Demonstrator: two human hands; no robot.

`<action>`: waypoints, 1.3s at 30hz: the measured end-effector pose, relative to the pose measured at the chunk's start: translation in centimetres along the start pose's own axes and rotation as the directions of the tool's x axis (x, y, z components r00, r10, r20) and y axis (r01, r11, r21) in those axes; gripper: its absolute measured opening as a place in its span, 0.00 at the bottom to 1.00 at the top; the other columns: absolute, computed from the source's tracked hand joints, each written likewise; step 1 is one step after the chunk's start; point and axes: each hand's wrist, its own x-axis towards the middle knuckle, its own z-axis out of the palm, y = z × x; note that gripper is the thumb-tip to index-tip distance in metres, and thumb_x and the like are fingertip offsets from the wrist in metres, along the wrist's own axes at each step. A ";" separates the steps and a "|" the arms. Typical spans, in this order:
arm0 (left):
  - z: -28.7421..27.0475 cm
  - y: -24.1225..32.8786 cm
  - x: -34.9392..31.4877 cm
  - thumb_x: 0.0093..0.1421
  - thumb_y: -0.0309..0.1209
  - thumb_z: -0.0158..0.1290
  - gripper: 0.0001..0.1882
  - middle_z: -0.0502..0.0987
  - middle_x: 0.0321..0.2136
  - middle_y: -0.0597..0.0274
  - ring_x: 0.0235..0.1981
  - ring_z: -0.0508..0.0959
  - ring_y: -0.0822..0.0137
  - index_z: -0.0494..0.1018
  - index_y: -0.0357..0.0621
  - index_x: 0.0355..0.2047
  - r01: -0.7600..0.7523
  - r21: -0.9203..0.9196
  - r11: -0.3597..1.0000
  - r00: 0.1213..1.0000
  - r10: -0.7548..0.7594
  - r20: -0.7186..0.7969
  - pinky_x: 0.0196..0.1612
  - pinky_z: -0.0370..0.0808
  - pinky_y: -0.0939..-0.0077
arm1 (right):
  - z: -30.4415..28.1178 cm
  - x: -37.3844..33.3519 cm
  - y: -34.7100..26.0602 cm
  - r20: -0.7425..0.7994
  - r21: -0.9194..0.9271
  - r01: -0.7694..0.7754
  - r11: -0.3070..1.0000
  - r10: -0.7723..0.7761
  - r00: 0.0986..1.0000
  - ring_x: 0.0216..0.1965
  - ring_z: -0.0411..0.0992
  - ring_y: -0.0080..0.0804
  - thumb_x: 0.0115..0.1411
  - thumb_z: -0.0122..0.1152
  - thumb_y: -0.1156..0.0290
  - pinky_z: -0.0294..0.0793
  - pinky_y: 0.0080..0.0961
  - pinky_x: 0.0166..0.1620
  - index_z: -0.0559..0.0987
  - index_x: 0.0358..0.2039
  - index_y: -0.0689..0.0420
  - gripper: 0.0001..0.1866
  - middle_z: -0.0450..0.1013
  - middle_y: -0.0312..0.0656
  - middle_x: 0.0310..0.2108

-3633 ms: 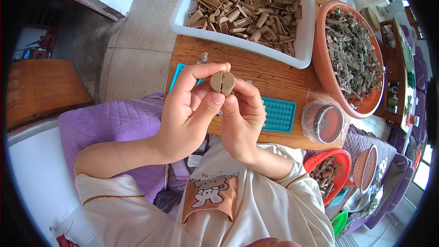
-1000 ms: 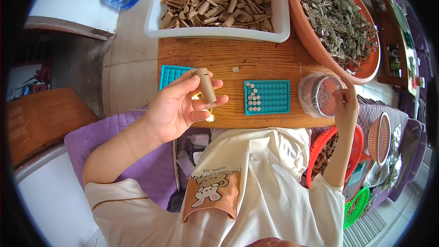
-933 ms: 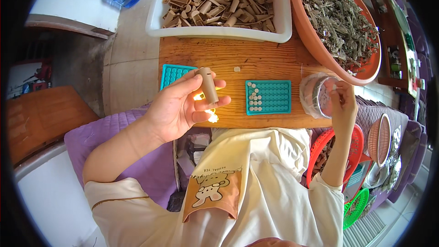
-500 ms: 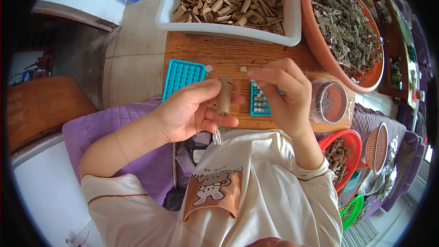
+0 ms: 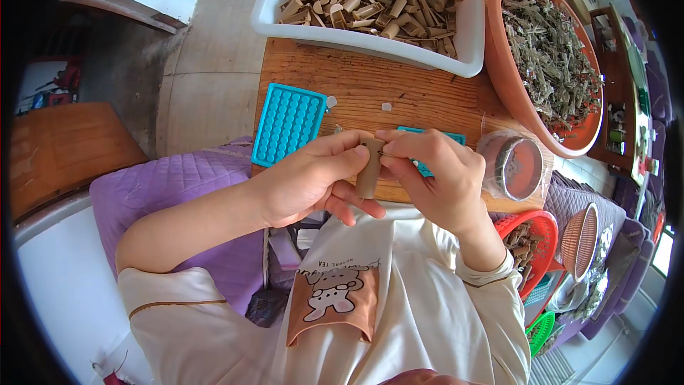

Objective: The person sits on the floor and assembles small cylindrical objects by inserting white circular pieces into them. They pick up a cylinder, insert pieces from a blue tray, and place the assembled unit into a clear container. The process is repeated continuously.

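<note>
My left hand (image 5: 313,175) holds a brown tube-shaped piece (image 5: 369,171) roughly upright, thumb and index finger near its upper end and the lower fingers spread behind it. My right hand (image 5: 438,175) is closed in a pinch against the tube's upper right side. A thin dark bit shows at its fingertips, too small to name. Behind the right hand lies a teal tray (image 5: 456,138), mostly covered. A second teal tray (image 5: 288,125), with rows of round pockets, lies beyond my left forearm. Two small whitish pieces, a left one (image 5: 331,102) and a right one (image 5: 386,107), rest on the wooden table (image 5: 349,64).
A white bin (image 5: 370,44) of brown shells stands at the far side. To the right are an orange basin (image 5: 499,50) heaped with clear and grey strips, a plastic-wrapped round container (image 5: 516,167) and a red basket (image 5: 545,232). Purple quilted padding (image 5: 171,185) lies left.
My right hand has come down and left to meet the tube. The tube has shifted slightly right and down. The pale looped strand that hung below my left hand is out of sight.
</note>
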 end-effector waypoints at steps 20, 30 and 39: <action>0.5 -0.1 -0.3 0.62 0.39 0.33 0.19 0.69 0.38 0.56 0.33 0.76 0.63 0.53 0.44 0.50 -0.062 0.159 0.985 0.997 0.068 -0.035 0.28 0.74 0.81 | 1.4 -0.5 1.3 -0.086 0.141 0.086 0.986 -0.074 0.994 0.29 0.69 0.34 0.42 0.55 0.86 0.70 0.23 0.29 0.69 0.27 0.62 0.10 0.68 0.45 0.33; -0.2 -1.2 0.5 0.62 0.38 0.32 0.18 0.69 0.39 0.54 0.31 0.76 0.66 0.53 0.43 0.49 -0.040 0.257 0.966 0.993 0.067 -0.098 0.25 0.73 0.85 | 2.8 -1.7 2.0 -0.069 0.137 0.035 0.990 -0.026 0.997 0.28 0.70 0.36 0.42 0.53 0.87 0.72 0.22 0.26 0.69 0.28 0.62 0.11 0.68 0.45 0.34; -0.2 -1.1 0.7 0.62 0.37 0.33 0.18 0.69 0.38 0.55 0.31 0.76 0.67 0.53 0.42 0.49 0.027 0.232 0.972 0.994 -0.002 -0.106 0.27 0.74 0.83 | 2.8 -1.9 2.7 -0.039 0.228 -0.015 0.974 0.024 0.999 0.30 0.70 0.35 0.43 0.53 0.86 0.73 0.23 0.27 0.69 0.28 0.62 0.10 0.68 0.44 0.34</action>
